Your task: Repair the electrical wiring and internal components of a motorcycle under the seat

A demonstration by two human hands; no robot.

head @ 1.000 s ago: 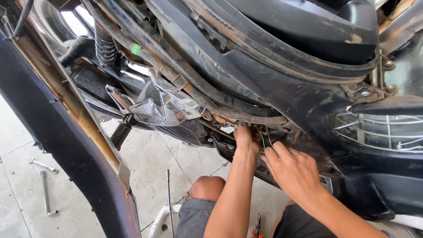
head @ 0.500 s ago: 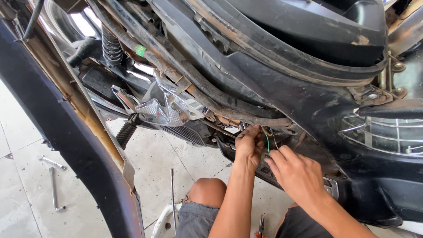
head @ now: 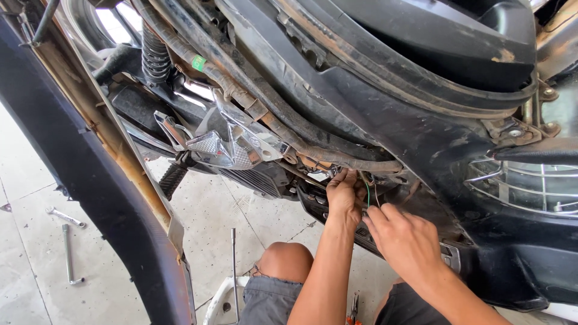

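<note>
Here my left hand pinches the green wire, and my right hand grips it lower. Tugging hard could, I judge, snap it against the black frame.

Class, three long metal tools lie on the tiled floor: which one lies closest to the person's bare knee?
The thin straight rod, just left of the knee. The wrench and L-shaped bar lie far left, beyond the dark panel.

pale tiled floor in daylight

grey tiles are crossed by thin joints — two metal wrenches are laid at the left, a thin metal rod stands nearer the middle.
</note>
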